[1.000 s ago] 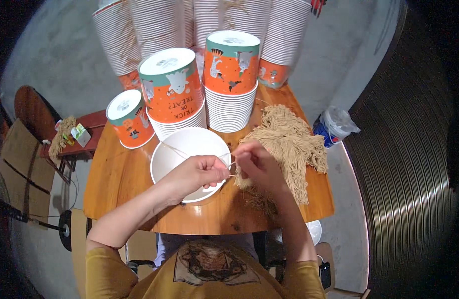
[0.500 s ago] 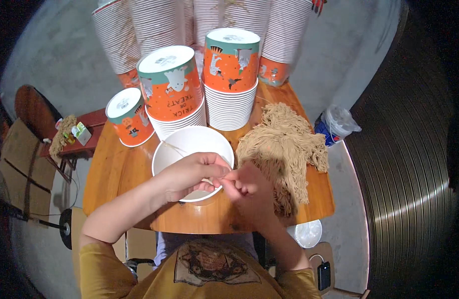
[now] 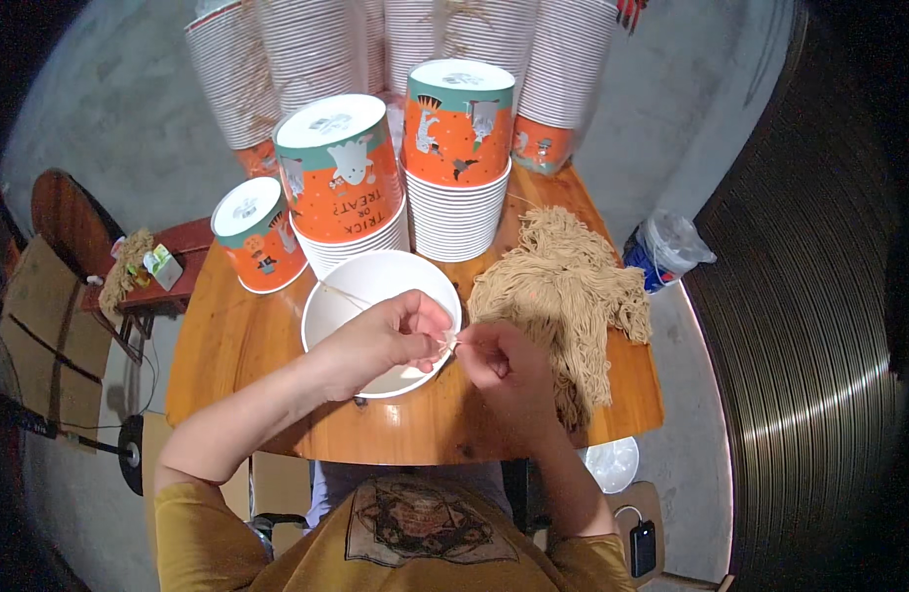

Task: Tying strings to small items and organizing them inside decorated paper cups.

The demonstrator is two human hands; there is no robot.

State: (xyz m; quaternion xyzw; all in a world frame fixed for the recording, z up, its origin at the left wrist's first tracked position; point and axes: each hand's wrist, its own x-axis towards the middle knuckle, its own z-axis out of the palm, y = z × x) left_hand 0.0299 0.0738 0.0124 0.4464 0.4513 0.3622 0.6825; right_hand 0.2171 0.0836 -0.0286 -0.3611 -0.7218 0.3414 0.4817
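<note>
A white paper bucket (image 3: 328, 314) rests on the wooden table, its open mouth facing up toward me. One thin tan cord (image 3: 341, 293) runs from its left wall across the inside toward my left hand (image 3: 400, 331). That hand, above the bucket's right rim, pinches the cord, with a short pale end showing at the fingertips. Meeting it there, my right hand (image 3: 509, 370) grips the same cord between thumb and finger. Whether a knot is formed cannot be made out. To the right of the bucket lies a heap of tan cords (image 3: 563, 296).
Behind the bucket stand a small orange-and-green bucket (image 3: 261, 242) and two upside-down stacks, the left stack (image 3: 341, 187) and the right stack (image 3: 458, 148). Tall white nested stacks (image 3: 306, 49) line the back. A lidded pail (image 3: 666, 252) sits beyond the table's right edge.
My hands have drawn slightly apart, uncovering the pale cord end between the fingertips. The right hand has shifted a little to the right. The bucket has hardly moved.
</note>
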